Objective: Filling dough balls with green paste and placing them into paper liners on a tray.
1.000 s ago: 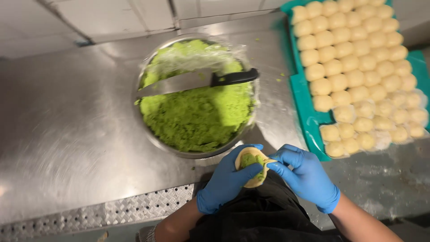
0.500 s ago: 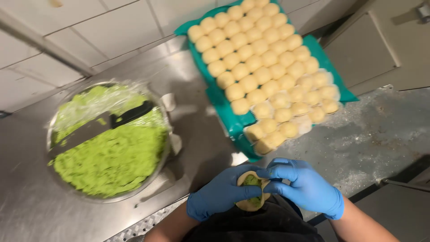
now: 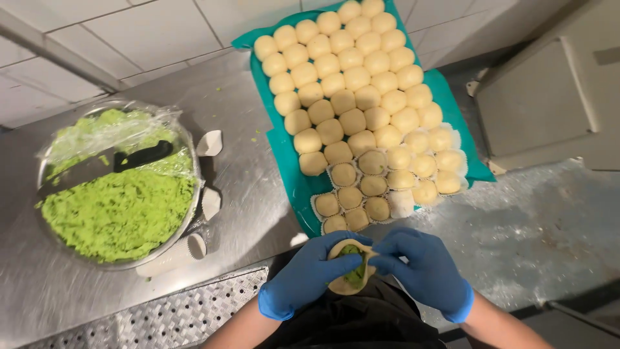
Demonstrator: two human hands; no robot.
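Two blue-gloved hands meet at the steel counter's near edge, the left hand cupping a green-filled dough round while the right hand pinches its rim.

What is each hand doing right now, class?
Left hand: closed around the dough piece, cupping it.
Right hand: fingers pinching the dough piece's edge.

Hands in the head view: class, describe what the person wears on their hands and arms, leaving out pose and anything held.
Both the left hand and the right hand wear smooth, tight blue disposable gloves ending in a cuff at the wrist. The forearms beyond are bare, with no sleeves or markings.
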